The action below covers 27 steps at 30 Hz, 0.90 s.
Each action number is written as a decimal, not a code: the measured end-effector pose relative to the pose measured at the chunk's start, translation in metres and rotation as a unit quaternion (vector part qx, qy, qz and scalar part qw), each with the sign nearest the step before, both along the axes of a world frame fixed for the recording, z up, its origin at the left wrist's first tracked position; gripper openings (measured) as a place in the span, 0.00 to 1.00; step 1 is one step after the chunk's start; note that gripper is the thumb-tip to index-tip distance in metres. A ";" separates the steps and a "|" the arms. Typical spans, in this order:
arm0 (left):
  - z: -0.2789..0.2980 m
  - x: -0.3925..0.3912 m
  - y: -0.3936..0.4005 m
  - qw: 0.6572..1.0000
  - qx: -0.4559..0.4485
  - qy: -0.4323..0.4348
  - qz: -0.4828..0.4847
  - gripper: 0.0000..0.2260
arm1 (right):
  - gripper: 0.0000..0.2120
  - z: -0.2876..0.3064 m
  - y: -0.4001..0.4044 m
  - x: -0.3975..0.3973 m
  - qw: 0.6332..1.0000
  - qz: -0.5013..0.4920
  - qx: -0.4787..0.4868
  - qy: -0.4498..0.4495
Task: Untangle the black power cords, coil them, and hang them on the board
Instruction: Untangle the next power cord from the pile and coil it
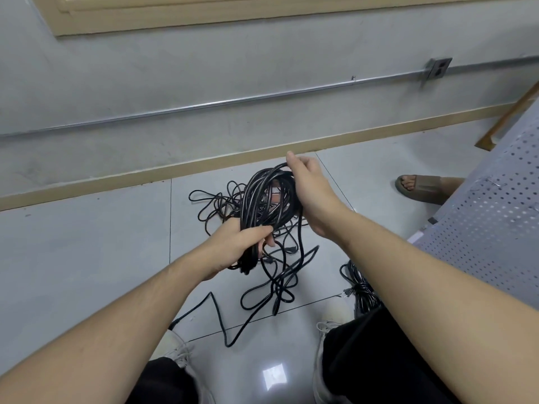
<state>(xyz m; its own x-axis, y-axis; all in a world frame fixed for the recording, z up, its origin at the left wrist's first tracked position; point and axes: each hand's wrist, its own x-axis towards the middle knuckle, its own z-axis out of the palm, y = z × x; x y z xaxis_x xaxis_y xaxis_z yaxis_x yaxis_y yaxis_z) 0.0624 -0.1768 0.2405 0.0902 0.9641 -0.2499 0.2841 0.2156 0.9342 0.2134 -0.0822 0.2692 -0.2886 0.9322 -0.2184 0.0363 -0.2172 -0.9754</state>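
A coil of black power cord [264,196] is held upright above the floor. My left hand [243,243] grips the bottom of the coil, thumb wrapped over the strands. My right hand [309,193] holds the top right of the coil, fingers curled around a strand at the top. A loose tail of the same cord hangs down and trails over the tiles [280,284]. More tangled black cords [215,205] lie on the floor behind the coil. The perforated grey board [495,228] leans at the right edge.
Another bundled black cord [361,290] lies on the floor by my right leg. A second person's sandalled foot [420,186] stands at the right near the board. A grey wall with a metal conduit [233,100] and an outlet box [439,68] lies ahead.
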 end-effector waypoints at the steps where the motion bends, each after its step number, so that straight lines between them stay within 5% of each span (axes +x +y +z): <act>1: 0.001 0.000 -0.001 1.000 -0.002 -0.007 0.000 0.17 | 0.20 0.001 -0.001 0.000 1.000 0.003 -0.009 -0.003; 10: 0.007 0.017 -0.003 0.997 -0.005 -0.077 0.021 0.17 | 0.17 0.015 -0.006 -0.010 0.985 -0.043 -0.102 0.132; 15: 0.011 0.027 -0.007 0.986 -0.053 -0.158 -0.026 0.09 | 0.15 0.011 -0.001 -0.008 0.975 -0.046 -0.148 0.162; 20: 0.009 0.030 -0.005 0.963 -0.061 -0.255 0.063 0.10 | 0.23 0.006 0.000 -0.009 0.957 0.012 -0.154 0.245; 23: 0.013 0.023 0.002 0.945 -0.029 -0.306 0.110 0.13 | 0.19 -0.002 -0.001 -0.006 0.965 0.062 -0.154 0.201; 27: 0.024 0.010 0.008 0.923 -0.005 -0.338 0.183 0.25 | 0.16 -0.013 -0.009 0.000 0.971 0.218 -0.099 0.025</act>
<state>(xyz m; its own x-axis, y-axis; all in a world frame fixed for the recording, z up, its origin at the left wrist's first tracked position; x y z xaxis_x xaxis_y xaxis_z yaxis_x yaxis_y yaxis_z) 0.0722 -0.1683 0.2643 -0.1029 0.9590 -0.2641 -0.4557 0.1905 0.8695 0.2137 -0.0908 0.2563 -0.6615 0.6601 -0.3558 0.1197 -0.3754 -0.9191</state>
